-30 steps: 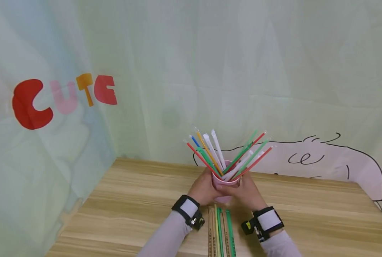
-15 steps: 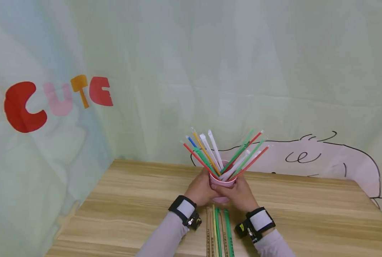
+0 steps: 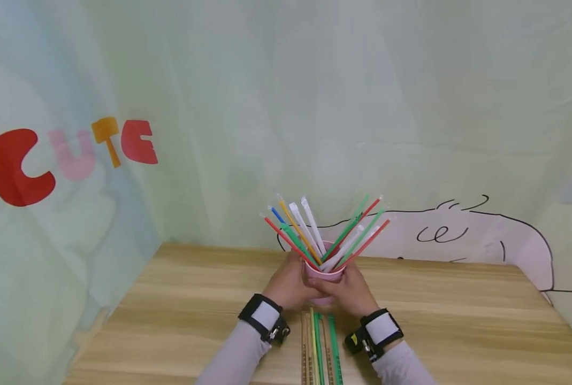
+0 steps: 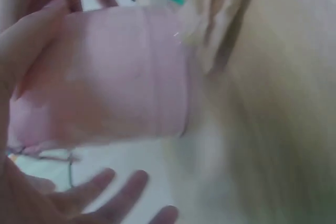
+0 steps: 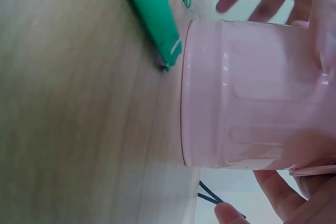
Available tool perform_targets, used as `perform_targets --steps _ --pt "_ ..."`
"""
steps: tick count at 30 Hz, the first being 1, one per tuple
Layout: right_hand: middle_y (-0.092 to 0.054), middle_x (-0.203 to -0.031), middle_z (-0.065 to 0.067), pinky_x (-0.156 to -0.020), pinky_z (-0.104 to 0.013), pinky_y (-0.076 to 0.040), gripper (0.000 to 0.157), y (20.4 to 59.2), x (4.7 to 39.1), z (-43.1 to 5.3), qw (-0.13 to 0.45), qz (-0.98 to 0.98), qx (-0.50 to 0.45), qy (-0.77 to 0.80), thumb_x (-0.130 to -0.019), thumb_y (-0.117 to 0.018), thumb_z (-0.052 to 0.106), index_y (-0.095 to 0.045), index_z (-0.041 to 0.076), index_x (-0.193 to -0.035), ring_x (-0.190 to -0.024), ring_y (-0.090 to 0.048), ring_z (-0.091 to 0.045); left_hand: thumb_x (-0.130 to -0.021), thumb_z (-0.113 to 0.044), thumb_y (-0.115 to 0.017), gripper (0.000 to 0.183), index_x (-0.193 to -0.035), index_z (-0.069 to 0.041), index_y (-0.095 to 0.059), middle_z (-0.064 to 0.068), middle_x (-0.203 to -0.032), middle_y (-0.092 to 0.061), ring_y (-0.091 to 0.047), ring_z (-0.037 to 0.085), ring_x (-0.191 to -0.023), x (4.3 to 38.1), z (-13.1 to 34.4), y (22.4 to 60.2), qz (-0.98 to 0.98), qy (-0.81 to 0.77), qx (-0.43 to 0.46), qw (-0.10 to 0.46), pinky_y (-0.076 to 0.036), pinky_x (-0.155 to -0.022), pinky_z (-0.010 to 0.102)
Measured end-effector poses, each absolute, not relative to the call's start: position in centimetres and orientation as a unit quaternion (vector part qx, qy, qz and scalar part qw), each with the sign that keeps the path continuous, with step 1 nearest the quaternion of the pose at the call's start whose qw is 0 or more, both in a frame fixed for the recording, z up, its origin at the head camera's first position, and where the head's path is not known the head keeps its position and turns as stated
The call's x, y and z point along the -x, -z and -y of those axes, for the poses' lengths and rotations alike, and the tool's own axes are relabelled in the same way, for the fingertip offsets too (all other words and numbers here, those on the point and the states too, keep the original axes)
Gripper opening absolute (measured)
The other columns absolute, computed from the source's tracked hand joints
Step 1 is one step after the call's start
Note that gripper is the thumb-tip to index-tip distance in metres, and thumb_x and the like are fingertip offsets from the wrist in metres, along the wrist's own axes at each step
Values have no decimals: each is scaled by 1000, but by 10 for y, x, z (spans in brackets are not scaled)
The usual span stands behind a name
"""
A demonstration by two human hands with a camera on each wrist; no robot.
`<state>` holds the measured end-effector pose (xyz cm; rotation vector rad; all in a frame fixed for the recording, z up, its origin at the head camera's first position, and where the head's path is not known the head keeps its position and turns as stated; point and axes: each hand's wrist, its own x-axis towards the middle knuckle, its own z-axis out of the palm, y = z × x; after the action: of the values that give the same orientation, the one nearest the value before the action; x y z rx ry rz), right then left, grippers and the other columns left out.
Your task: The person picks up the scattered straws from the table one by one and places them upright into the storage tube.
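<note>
A pink plastic cup [image 3: 324, 275] stands upright near the middle of the table, filled with wrapped drinking straws [image 3: 314, 235] that fan out left and right in red, green, white, yellow and blue. From the left side my left hand [image 3: 288, 280] holds the cup, thumb across its near face. My right hand [image 3: 355, 289] grips the opposite side, and its thumb meets the left one in front. In the right wrist view the cup's base [image 5: 202, 95] is right at the wood. The left wrist view, blurred, shows the cup's wall [image 4: 110, 77] between spread fingers.
Several long straws in brown, yellow and green wrapping [image 3: 320, 347] lie side by side on the wooden table [image 3: 194, 299], between the forearms and just in front of the cup. Behind the table hangs a printed cloth [image 3: 314, 107] with cartoon drawings.
The whole head view has slid left a little as the camera turned. Both hands keep the same hold on the cup, and the straws in it stay as they were.
</note>
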<state>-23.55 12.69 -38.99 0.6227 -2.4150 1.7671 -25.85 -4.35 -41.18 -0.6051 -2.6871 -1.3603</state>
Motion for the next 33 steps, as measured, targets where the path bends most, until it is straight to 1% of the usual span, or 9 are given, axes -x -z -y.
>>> perform_targets --steps 3,7,11,16,17,22,24,29,33 --pt "-57 -127 -17 -98 -54 -41 73 393 235 -127 37 790 -205 -577 -79 -80 12 -40 5 -141 -114 -52 -28 -66 -49 -85 119 -152 -9 -14 19 -145 -36 -40 27 -125 249 54 408 903 394 167 39 -42 -101 50" --pt "-57 -127 -17 -97 -54 -41 74 394 236 -128 45 789 -209 -577 -80 -79 10 -38 5 -142 -114 -52 -28 -73 -40 -81 98 -145 2 -29 25 -138 -43 -45 35 -119 232 66 403 927 334 159 62 -45 -97 52" --pt "-57 -128 -16 -98 -55 -39 74 392 237 -129 45 784 -202 -585 -79 -80 11 -39 7 -141 -115 -51 -27 -75 -27 -78 73 -132 2 -44 16 -116 -55 -54 27 -102 209 75 401 932 315 173 51 -51 -86 46" --pt "-56 -130 -15 -101 -56 -37 75 395 241 -130 47 780 -207 -589 -78 -81 12 -39 8 -141 -117 -49 -26 -73 -25 -77 66 -126 1 -48 8 -101 -56 -53 19 -86 183 78 406 932 303 199 20 -51 -72 39" --pt "-56 -129 -14 -100 -55 -38 75 399 244 -130 49 780 -207 -588 -78 -81 14 -40 9 -141 -116 -50 -24 -73 -25 -76 66 -126 0 -48 7 -100 -56 -53 17 -84 178 78 408 932 300 204 14 -51 -71 38" --pt "-59 -124 -3 -99 -52 -40 73 419 258 -132 58 784 -199 -585 -75 -84 24 -45 19 -137 -112 -52 -15 -73 -28 -76 67 -128 -2 -46 10 -110 -57 -56 18 -94 160 73 414 935 269 231 -14 -53 -79 41" --pt "-59 -124 -3 -98 -52 -41 72 419 256 -131 60 786 -200 -582 -76 -84 24 -45 17 -136 -111 -52 -15 -73 -29 -76 69 -128 -1 -46 12 -114 -57 -56 20 -96 156 71 417 938 251 240 -16 -53 -81 42" --pt "-57 -127 -13 -99 -55 -39 73 404 244 -128 56 779 -206 -590 -78 -82 15 -42 8 -139 -114 -51 -23 -69 -30 -76 70 -126 -2 -47 9 -107 -56 -55 19 -87 152 66 420 942 227 246 -5 -53 -71 38" --pt "-55 -129 -17 -101 -58 -36 75 395 238 -127 49 775 -207 -595 -78 -80 10 -39 5 -141 -117 -49 -29 -68 -26 -76 69 -126 -1 -46 11 -106 -56 -54 18 -84 153 64 419 944 225 241 -17 -53 -70 38"
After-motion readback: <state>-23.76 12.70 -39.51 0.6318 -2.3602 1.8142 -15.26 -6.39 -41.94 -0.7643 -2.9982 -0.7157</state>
